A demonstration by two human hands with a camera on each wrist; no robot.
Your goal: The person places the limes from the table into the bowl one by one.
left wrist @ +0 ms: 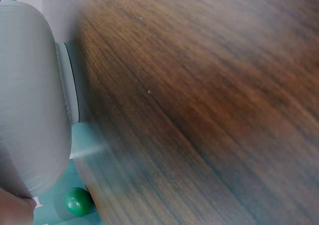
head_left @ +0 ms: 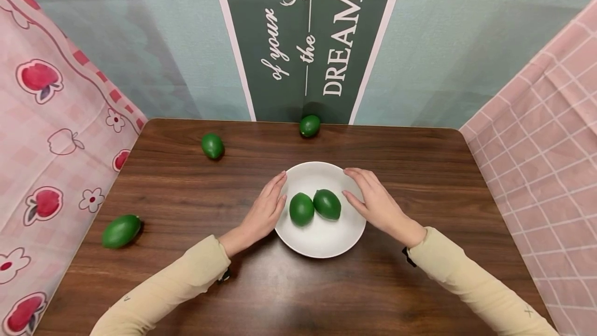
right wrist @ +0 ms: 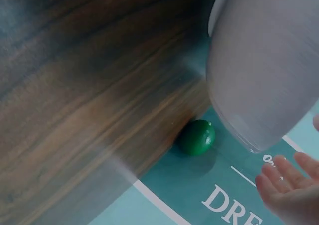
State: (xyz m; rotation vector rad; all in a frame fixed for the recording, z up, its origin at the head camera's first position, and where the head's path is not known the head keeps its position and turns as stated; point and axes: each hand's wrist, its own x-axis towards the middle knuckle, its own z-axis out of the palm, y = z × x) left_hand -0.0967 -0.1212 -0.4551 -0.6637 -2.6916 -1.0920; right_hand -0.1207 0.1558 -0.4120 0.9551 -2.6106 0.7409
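A left hand (head_left: 259,211) and a right hand (head_left: 380,206) are flanking one white bowl (head_left: 322,241) containing two green limes (head_left: 301,209).

Both hands are extending their fingers at opposite sides of the rim, neither clenching; the right fingers are showing a gap from the bowl in the right wrist view, while left-hand contact cannot be told. Inside, the two limes are sitting side by side. Three more are lying outside: a back lime (head_left: 310,125) by the far edge, an upper-left lime (head_left: 212,146), and a far-left lime (head_left: 121,231), making five. One dark wood-grain surface (head_left: 317,299) is spreading beneath. Three cloths are enclosing it: a blue backdrop (head_left: 466,40) with a lettered green panel (head_left: 280,92), an apple-and-flower cloth (head_left: 84,165) leftward, a pink grid cloth (head_left: 550,159) rightward.
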